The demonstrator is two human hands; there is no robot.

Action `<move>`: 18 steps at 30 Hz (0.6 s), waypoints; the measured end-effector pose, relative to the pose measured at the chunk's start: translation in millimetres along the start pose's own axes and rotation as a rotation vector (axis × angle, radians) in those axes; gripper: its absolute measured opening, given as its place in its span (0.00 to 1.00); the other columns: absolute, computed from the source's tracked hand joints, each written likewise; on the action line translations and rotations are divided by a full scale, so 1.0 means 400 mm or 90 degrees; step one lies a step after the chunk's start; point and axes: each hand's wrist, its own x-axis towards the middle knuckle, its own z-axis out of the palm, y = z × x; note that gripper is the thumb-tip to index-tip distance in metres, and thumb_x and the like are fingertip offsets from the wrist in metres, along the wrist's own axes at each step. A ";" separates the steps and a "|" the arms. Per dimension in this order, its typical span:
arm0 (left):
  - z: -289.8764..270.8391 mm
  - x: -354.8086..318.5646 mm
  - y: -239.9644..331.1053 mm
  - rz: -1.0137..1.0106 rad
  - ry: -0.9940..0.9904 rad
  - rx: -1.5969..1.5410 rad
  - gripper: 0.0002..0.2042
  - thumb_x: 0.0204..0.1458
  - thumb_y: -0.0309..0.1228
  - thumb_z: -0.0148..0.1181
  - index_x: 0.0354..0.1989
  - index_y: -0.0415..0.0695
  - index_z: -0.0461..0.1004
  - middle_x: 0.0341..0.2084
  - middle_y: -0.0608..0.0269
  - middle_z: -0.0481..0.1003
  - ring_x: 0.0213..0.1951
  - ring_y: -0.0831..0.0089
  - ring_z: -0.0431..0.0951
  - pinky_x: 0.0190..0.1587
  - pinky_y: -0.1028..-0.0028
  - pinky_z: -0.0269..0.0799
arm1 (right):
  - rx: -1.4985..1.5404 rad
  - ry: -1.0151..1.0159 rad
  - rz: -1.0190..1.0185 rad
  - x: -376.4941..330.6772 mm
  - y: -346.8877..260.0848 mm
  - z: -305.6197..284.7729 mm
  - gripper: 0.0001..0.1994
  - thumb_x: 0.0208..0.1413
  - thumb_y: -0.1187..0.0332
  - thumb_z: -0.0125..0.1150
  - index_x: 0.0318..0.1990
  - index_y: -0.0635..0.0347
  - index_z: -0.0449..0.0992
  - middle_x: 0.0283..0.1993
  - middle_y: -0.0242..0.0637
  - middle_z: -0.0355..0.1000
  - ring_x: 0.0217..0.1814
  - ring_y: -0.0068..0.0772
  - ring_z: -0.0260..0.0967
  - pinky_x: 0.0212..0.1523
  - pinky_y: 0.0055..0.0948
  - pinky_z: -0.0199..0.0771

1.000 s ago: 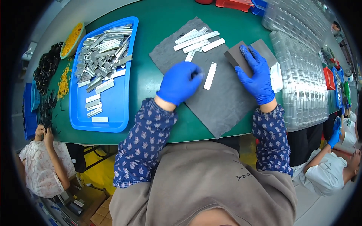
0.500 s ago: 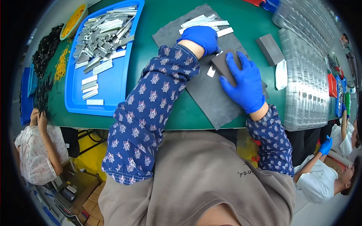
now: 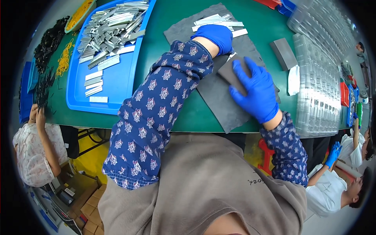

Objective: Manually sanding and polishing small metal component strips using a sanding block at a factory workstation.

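Note:
My left hand [image 3: 214, 38], in a blue glove, is closed with its fingers mostly hidden. A short bright piece of a flat metal strip [image 3: 231, 56] shows between it and a dark grey block [image 3: 226, 73]; the rest of the strip is covered. My right hand [image 3: 255, 90], gloved in blue too, grips the block from above with fingers and thumb around it. Block and strip lie on a worn dark grey sheet [image 3: 219, 105]. Just beyond my left hand, several loose metal strips [image 3: 215, 19] rest on the sheet's far part.
A blue tray [image 3: 121, 90] of metal strips stands left. Yellow bands [image 3: 64, 58] and black pieces [image 3: 51, 39] lie farther left. At right are a second grey block [image 3: 283, 54], a white wad [image 3: 293, 80] and stacked clear plastic trays [image 3: 317, 86]. Other people sit at both sides.
The block under my right hand has shifted slightly toward my left side, and the strip's near end, visible before, is now covered. My left hand keeps its closed hold. The whole view has shifted a little.

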 end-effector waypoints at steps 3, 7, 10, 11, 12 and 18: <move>-0.020 -0.030 -0.012 -0.007 -0.001 -0.002 0.17 0.44 0.47 0.64 0.37 0.49 0.81 0.36 0.56 0.79 0.39 0.57 0.79 0.43 0.62 0.74 | -0.038 0.049 0.053 0.038 0.010 0.011 0.32 0.45 0.60 0.65 0.62 0.52 0.67 0.60 0.56 0.62 0.49 0.53 0.67 0.52 0.44 0.67; -0.032 -0.047 -0.013 -0.013 -0.022 -0.009 0.21 0.45 0.47 0.64 0.42 0.46 0.81 0.41 0.52 0.79 0.43 0.53 0.79 0.45 0.59 0.75 | 0.000 -0.012 -0.007 -0.017 -0.071 -0.013 0.33 0.46 0.60 0.65 0.63 0.51 0.66 0.62 0.56 0.61 0.52 0.53 0.65 0.54 0.43 0.65; -0.006 -0.008 0.001 0.020 -0.031 -0.010 0.21 0.45 0.49 0.63 0.42 0.48 0.81 0.40 0.53 0.79 0.43 0.54 0.79 0.45 0.59 0.75 | 0.032 -0.050 -0.013 -0.035 -0.038 -0.024 0.33 0.45 0.61 0.65 0.63 0.51 0.67 0.63 0.52 0.61 0.55 0.53 0.64 0.56 0.43 0.63; -0.015 -0.023 -0.006 0.009 -0.032 -0.007 0.20 0.45 0.49 0.63 0.42 0.48 0.81 0.40 0.54 0.79 0.42 0.54 0.79 0.45 0.59 0.75 | 0.084 -0.058 -0.035 -0.028 -0.028 -0.037 0.33 0.45 0.61 0.65 0.62 0.51 0.68 0.64 0.51 0.61 0.55 0.53 0.64 0.56 0.42 0.63; -0.016 -0.042 -0.014 0.020 0.004 -0.013 0.19 0.45 0.49 0.63 0.39 0.50 0.82 0.38 0.56 0.80 0.41 0.56 0.80 0.43 0.59 0.75 | 0.098 -0.047 -0.018 -0.022 -0.017 -0.050 0.32 0.44 0.63 0.65 0.62 0.51 0.68 0.64 0.49 0.61 0.57 0.53 0.63 0.58 0.42 0.62; 0.042 -0.192 -0.031 0.042 0.191 -0.198 0.08 0.43 0.40 0.61 0.25 0.50 0.80 0.28 0.59 0.77 0.35 0.58 0.78 0.39 0.60 0.73 | 0.072 0.047 -0.003 0.026 0.086 -0.057 0.32 0.44 0.65 0.64 0.62 0.49 0.69 0.66 0.48 0.60 0.60 0.53 0.61 0.62 0.43 0.60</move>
